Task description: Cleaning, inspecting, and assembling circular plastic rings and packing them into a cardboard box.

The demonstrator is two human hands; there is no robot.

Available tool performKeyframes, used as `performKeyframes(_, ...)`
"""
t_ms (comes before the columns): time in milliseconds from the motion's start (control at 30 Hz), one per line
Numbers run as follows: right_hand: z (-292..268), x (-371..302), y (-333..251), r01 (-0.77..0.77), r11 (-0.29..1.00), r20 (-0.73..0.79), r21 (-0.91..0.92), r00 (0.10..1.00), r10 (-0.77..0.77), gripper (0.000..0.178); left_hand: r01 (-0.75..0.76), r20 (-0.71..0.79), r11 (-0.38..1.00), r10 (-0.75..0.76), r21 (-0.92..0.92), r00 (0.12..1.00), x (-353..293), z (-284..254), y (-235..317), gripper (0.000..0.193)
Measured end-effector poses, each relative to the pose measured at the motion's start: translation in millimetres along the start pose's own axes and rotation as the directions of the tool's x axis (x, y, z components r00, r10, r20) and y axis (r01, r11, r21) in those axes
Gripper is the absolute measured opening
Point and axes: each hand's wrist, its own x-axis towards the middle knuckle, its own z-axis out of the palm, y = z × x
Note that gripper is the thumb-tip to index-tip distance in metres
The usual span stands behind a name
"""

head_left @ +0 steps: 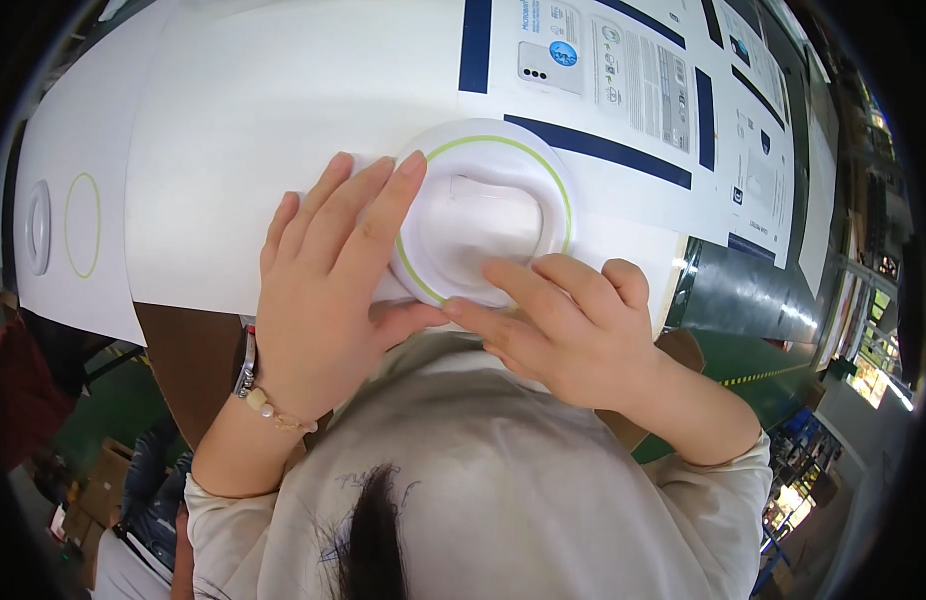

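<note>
A white round ring with a thin green circle lies in front of me on the white work surface. Its wide middle opening shows white beneath, with a faint outline. My left hand rests along its left side, fingers stretched out. The left index fingertip touches the upper left rim, and the thumb reaches the near edge. At that same near edge, my right hand has bent fingers on the ring. The right index fingertip meets the rim beside my left thumb, with the middle finger over the opening. The right thumb is partly hidden underneath.
Another white ring and a green circle are on a white sheet at far left. Printed sheets with dark blue bars lie at the upper right. A brown cardboard piece sits below the left edge. Someone sits at lower left.
</note>
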Motion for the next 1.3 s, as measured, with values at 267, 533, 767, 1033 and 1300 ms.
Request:
performKeyframes(267,-6,-35,15,0.028,0.999,-0.077,-0.043,0.997,-0.031,0.034,-0.091,-0.005,0.995,0.092,0.045,0.996,-11,-2,9,0.071)
performKeyframes(533,-3,-44,16,-0.034,0.999,-0.028,-0.040,0.999,0.033,0.035,-0.305,0.109,0.937,0.290,0.172,0.951,-34,13,24,0.045)
performKeyframes(767,1,-45,20,-0.010,0.998,-0.010,-0.068,1.000,0.009,0.036,-0.362,0.152,0.897,0.333,0.253,0.931,-29,8,26,0.046)
performKeyframes(1033,-7,-47,28,-0.089,0.995,0.101,-0.045,0.991,0.093,0.040,-0.431,0.245,0.876,0.380,0.214,0.892,-28,13,21,0.058)
performKeyframes(1300,-11,-37,24,-0.122,0.993,0.190,0.000,0.974,0.120,0.056,-0.309,0.290,0.944,0.266,0.116,0.919,-25,7,22,0.089)
